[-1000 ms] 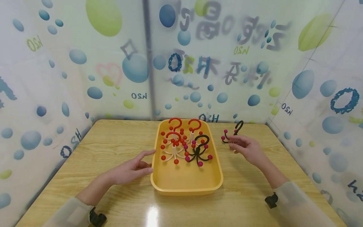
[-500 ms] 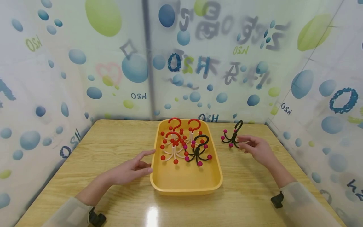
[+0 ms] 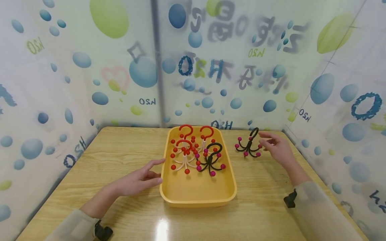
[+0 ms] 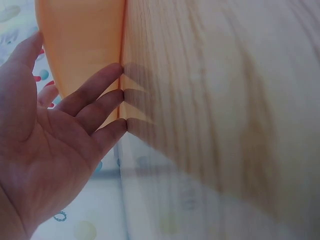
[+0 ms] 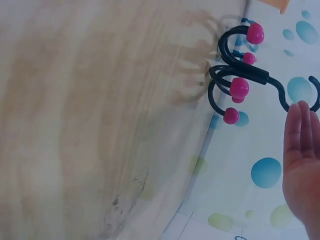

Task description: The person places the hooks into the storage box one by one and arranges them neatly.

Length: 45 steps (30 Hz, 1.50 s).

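Observation:
A black multi-arm hanging hook (image 3: pixel 248 146) with magenta ball tips stands upright on the table, right of a yellow tray (image 3: pixel 199 203). My right hand (image 3: pixel 276 147) is just right of its curved top, fingers extended. In the right wrist view the fingertips overlap the hook's loop; whether they touch it I cannot tell. My left hand (image 3: pixel 137 180) rests its loosely spread fingers against the tray's left side. The left wrist view shows several fingertips (image 4: pixel 122 95) low along the tray wall. Inside the tray are another black hook (image 3: pixel 210 161) and several white-and-red hooks (image 3: pixel 185 160).
The wooden table (image 3: pixel 120 147) reaches a patterned curtain wall (image 3: pixel 193 110) at the back and both sides. The tray's front part shows bare floor. A small black device (image 3: pixel 103 231) is strapped at the left wrist, another (image 3: pixel 290 199) at the right.
My right hand has moved from in front of the standing black hook to its right, then up beside its curved top. That hook stays in place; the left hand has not moved.

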Motion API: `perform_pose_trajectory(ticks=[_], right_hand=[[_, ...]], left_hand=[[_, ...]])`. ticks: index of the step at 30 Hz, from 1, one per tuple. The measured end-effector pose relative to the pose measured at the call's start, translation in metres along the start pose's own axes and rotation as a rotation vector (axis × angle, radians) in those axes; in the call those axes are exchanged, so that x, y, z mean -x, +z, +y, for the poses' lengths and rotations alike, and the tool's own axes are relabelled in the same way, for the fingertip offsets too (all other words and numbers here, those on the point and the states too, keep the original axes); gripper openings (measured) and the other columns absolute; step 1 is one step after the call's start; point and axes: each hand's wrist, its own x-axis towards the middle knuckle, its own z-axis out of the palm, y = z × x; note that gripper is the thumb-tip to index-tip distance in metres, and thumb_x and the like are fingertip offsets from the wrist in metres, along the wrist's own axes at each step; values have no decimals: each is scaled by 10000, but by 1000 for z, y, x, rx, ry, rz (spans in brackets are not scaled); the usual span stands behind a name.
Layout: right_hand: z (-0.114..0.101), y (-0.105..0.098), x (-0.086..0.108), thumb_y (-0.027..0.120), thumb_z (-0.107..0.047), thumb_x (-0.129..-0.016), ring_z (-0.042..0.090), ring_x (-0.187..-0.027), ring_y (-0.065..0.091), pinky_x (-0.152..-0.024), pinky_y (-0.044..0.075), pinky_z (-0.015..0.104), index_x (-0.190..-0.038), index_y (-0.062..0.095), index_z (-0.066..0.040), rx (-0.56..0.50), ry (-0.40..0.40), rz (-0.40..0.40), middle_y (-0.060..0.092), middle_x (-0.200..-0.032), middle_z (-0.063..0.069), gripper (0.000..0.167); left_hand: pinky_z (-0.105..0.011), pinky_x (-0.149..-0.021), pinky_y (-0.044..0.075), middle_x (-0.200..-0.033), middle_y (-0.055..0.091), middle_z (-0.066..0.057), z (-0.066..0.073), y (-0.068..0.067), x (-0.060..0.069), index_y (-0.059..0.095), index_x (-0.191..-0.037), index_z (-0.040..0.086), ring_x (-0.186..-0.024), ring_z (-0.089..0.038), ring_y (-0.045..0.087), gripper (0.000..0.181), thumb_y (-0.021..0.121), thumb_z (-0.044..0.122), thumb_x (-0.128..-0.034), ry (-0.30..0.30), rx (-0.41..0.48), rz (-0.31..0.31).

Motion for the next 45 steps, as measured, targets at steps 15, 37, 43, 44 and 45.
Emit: perform_pose_trajectory(ticks=[15,37,43,44,45], right_hand=[[9,-4,-27,593,-296,-1158,524,-1409,598,-1053,566,632,-1649,513,-163,44,-7,-20,516,-1666,235,515],[7,12,-29,592,-274,-1158,523,-1334,609,-979,599,623,-1628,547,-194,76,46,14,571,-1526,287,479],[7,10,-28,615,-250,-1149,431,-1182,731,-827,590,264,-1614,565,-176,84,30,21,659,-1458,273,474],[7,10,-28,616,-241,-1149,373,-1132,758,-801,574,211,-1611,568,-172,75,30,22,675,-1440,274,470],[8,9,-28,614,-229,-1149,292,-1085,777,-789,560,164,-1608,570,-166,61,31,22,686,-1429,272,465]], left_hand=[[-617,-1119,555,-1512,655,-256,-2,1,-2,223,-1737,307,-1363,-394,682,739,624,434,-1130,8,13,-5],[-599,-1098,574,-1507,649,-282,-2,1,1,233,-1740,302,-1365,-409,678,731,619,431,-1133,17,-6,12],[-597,-1098,575,-1507,651,-275,-3,0,0,230,-1741,296,-1370,-408,676,734,620,429,-1133,14,2,6],[-596,-1097,576,-1507,652,-272,-3,0,0,231,-1741,297,-1370,-407,675,735,621,431,-1132,11,2,6],[-594,-1096,577,-1511,649,-271,-3,0,0,231,-1741,298,-1373,-407,673,736,622,434,-1131,9,2,5]])
